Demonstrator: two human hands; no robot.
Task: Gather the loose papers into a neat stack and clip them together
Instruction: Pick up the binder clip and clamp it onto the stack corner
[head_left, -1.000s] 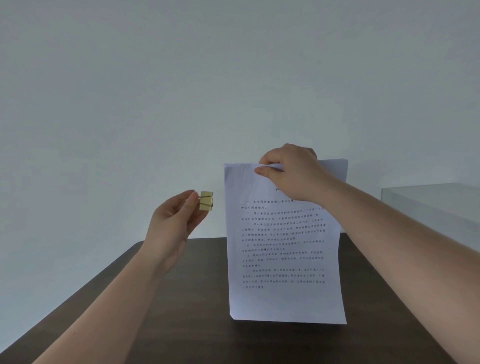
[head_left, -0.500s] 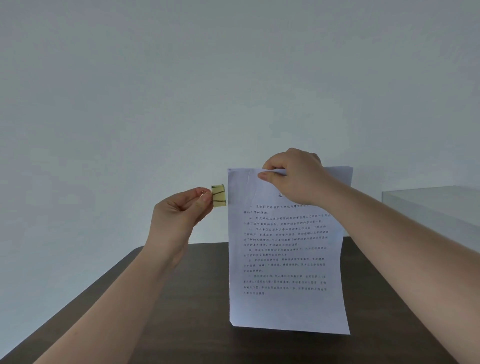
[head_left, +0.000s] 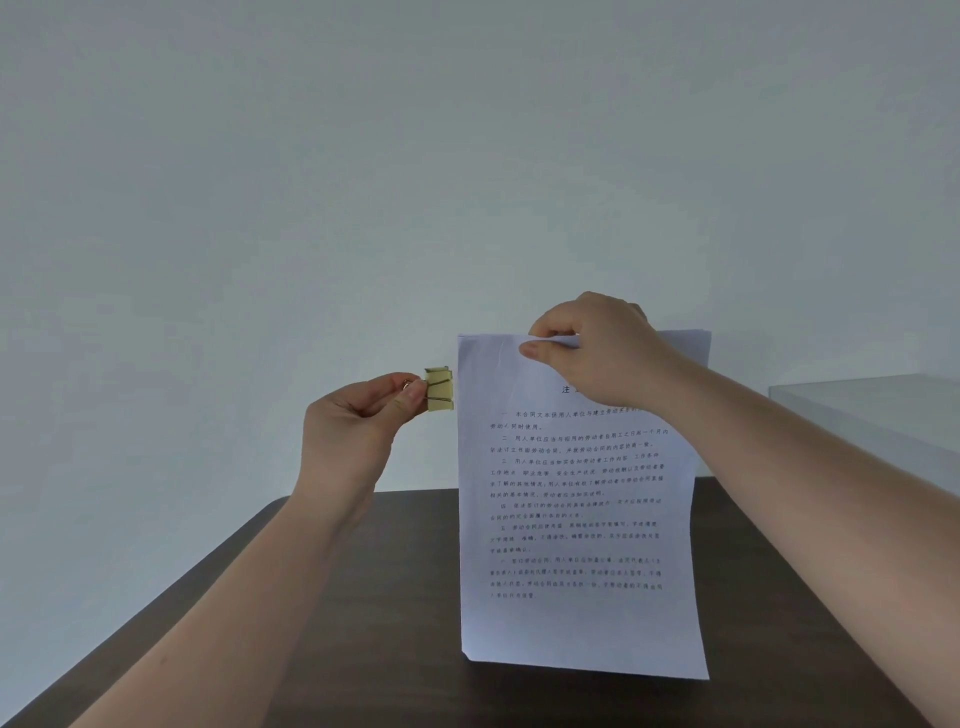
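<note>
A stack of white printed papers (head_left: 576, 519) stands upright with its bottom edge on the dark wooden table (head_left: 332, 623). My right hand (head_left: 592, 353) pinches the stack at the middle of its top edge. My left hand (head_left: 358, 421) squeezes the wire handles of a pale yellow binder clip (head_left: 440, 389). The clip's jaws point right and sit right at the stack's left edge near the top corner. Whether the jaws touch the paper is not clear.
A plain pale wall fills the background. A grey box-like surface (head_left: 872, 415) stands at the right, beside the table. The table's left edge runs diagonally toward the lower left corner.
My left hand has carried the binder clip rightward until it reaches the stack's left edge. The papers and my right hand have shifted slightly.
</note>
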